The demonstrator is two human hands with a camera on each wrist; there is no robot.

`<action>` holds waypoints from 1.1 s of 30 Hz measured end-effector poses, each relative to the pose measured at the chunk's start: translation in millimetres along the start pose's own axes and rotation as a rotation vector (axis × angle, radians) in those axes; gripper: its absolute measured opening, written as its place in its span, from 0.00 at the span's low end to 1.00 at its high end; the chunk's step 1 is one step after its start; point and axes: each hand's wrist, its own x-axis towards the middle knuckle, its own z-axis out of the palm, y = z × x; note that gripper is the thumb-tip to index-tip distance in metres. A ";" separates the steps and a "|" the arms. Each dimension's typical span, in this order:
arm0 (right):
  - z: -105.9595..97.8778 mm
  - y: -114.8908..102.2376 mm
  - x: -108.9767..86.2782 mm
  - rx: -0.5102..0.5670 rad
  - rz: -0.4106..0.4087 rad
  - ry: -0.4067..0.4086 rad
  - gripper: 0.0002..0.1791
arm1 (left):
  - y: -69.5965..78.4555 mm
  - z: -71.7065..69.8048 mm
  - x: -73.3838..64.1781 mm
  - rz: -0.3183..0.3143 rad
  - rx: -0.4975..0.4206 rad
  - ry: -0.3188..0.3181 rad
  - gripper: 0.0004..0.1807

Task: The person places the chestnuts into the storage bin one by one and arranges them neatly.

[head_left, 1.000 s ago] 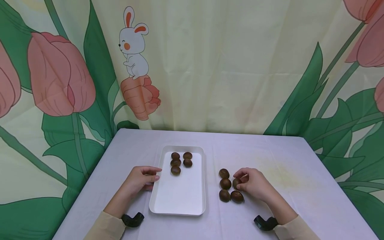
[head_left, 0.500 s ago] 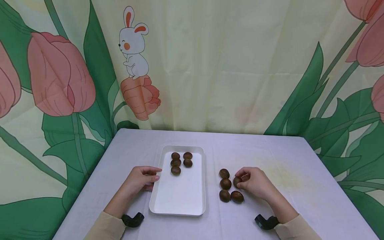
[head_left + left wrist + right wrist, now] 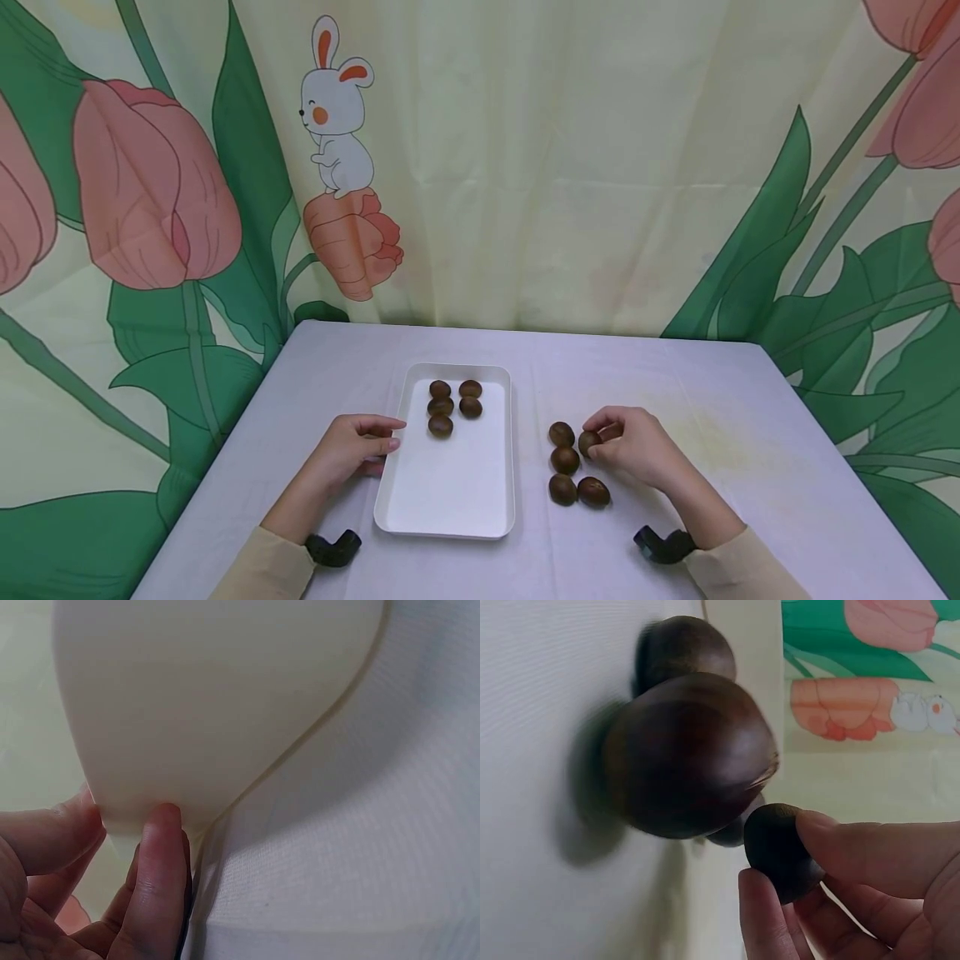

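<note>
My right hand pinches a dark brown chestnut between thumb and fingertips, at the right side of a group of loose chestnuts. Left of it in the head view lie the top chestnut and the middle chestnut; nearer me sit a lower left chestnut and a lower right chestnut. My left hand holds the left edge of a white rectangular tray, with fingertips at its rim and outer wall in the left wrist view. Several chestnuts stand in two columns at the tray's far end.
A white cloth covers the table, with a faint yellowish stain on the right. Behind it hangs a curtain printed with tulips and a rabbit. Each wrist carries a black camera mount.
My right hand has moved slightly away from me with its chestnut, which now sits beside the upper chestnuts of the group. The left hand and the tray have stayed in place.
</note>
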 end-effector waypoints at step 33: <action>37.2 -77.2 28.2 0.090 -0.147 -0.073 0.14 | -0.2 0.4 2.8 -0.025 -0.020 -0.005 0.18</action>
